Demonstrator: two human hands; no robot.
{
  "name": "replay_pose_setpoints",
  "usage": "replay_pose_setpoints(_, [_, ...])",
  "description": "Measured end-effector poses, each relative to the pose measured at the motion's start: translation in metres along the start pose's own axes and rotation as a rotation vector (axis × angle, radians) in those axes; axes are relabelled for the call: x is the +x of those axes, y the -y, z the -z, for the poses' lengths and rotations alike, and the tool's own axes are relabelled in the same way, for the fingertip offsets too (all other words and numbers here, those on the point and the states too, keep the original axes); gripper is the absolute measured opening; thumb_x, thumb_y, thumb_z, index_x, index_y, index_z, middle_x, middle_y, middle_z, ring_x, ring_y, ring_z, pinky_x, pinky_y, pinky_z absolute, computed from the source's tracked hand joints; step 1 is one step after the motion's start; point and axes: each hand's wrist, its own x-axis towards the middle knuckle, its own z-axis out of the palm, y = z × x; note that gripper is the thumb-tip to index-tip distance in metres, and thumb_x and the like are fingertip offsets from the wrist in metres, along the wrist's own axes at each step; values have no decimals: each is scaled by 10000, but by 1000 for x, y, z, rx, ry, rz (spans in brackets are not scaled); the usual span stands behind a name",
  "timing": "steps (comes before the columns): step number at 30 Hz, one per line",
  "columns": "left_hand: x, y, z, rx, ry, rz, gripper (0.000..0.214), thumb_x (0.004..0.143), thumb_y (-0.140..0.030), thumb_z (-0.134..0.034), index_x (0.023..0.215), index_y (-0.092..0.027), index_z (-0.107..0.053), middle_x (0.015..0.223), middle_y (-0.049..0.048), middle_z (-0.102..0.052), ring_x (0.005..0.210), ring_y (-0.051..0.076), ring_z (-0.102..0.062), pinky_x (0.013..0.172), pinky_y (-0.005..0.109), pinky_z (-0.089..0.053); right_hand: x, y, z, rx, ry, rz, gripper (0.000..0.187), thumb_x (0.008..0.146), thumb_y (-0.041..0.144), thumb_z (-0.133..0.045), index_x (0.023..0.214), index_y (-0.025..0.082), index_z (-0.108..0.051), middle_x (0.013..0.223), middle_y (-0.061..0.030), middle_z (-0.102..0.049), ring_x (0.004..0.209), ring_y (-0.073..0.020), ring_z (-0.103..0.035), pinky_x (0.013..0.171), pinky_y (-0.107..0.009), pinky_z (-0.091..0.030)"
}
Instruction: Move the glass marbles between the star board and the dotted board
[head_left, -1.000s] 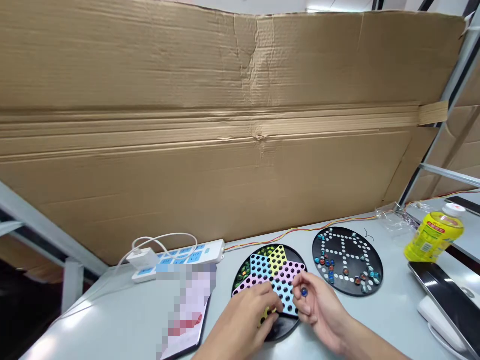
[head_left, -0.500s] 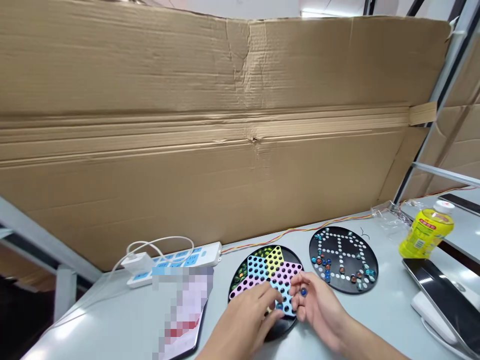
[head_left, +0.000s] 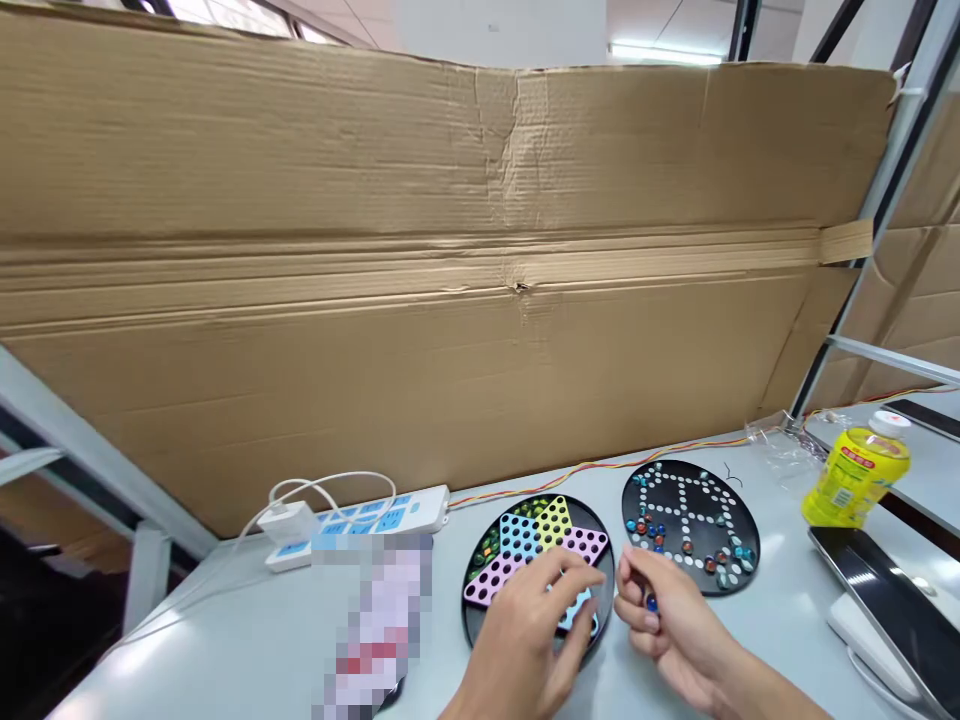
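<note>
Clasping, in the curled fingers of the right hand (head_left: 675, 618), a blue marble (head_left: 651, 603), just right of the star board (head_left: 517, 538): probably light, hard and slick, best pinched across its middle by the fingertips. Holding the left hand (head_left: 534, 618), thumb and forefinger parted, over that board. Facing, farther out, a black track board (head_left: 703, 518) dotted with more marbles (head_left: 688, 548).

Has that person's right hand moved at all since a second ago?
Yes: judged against the star-patterned board, the right hand has shifted rightward, from over that board's right edge to just beyond it, toward the white-dotted board.
</note>
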Motion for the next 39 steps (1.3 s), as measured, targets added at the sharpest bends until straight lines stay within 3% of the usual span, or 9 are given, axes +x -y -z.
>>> replay_pose_setpoints(4, [8, 36, 13, 105, 38, 239, 312, 996, -259, -371, 1108, -246, -662, 1119, 68, -701, 949, 210, -676, 821, 333, -535, 24, 50, 32, -551, -70, 174, 394, 770, 533, -660, 660, 214, -457, 512, 110, -268, 461, -66, -169, 453, -230, -93])
replay_pose_setpoints(7, [20, 66, 13, 229, 67, 338, 322, 978, -244, -390, 1154, -241, -660, 1165, 58, -702, 1069, 230, -662, 924, 364, -517, 54, 79, 58, -959, -163, 454, 343, 823, 397, -584, 594, 217, -403, 557, 61, -384, 539, -105, -324, 524, -247, -242])
replay_pose_setpoints(11, [40, 87, 4, 357, 140, 411, 316, 975, -205, -430, 1166, -227, -680, 1215, 66, -698, 1149, 225, -632, 969, 331, -477, 81, 82, 81, -1355, -326, 502, 242, 853, 275, -528, 636, 219, -437, 635, 4, -547, 637, -160, -477, 615, -281, -310])
replay_pose_setpoints(15, [57, 92, -5, 434, 226, 450, 276, 966, -201, -489, 1100, -241, -728, 1109, 62, -728, 1072, 226, -662, 900, 308, -471, 80, 68, 81, -1599, -431, 473, 174, 913, 271, -473, 755, 214, -517, 828, -57, -655, 776, -206, -571, 642, -298, -298])
replay_pose_setpoints(20, [68, 92, -8, 476, 261, 479, 244, 947, -211, -527, 1058, -215, -745, 1088, 95, -732, 1016, 249, -680, 834, 316, -480, 71, 66, 70, -1581, -480, 525, 210, 964, 326, -412, 854, 211, -549, 954, -83, -669, 880, -223, -606, 693, -303, -340])
replay_pose_setpoints(30, [70, 88, -5, 515, 332, 484, 365, 936, -106, -432, 1073, -201, -756, 1086, 132, -708, 980, 257, -690, 820, 333, -496, 71, 61, 69, -1426, -458, 579, 299, 977, 435, -377, 806, 232, -515, 917, -41, -654, 861, -218, -590, 734, -322, -376])
replay_pose_setpoints(39, [83, 98, -1, 482, 384, 517, 317, 834, -128, -593, 1051, -262, -780, 1133, 82, -748, 1033, 250, -700, 828, 302, -505, 70, 56, 59, -1349, -418, 593, 351, 977, 489, -365, 750, 239, -463, 804, -28, -633, 713, -198, -560, 662, -310, -358])
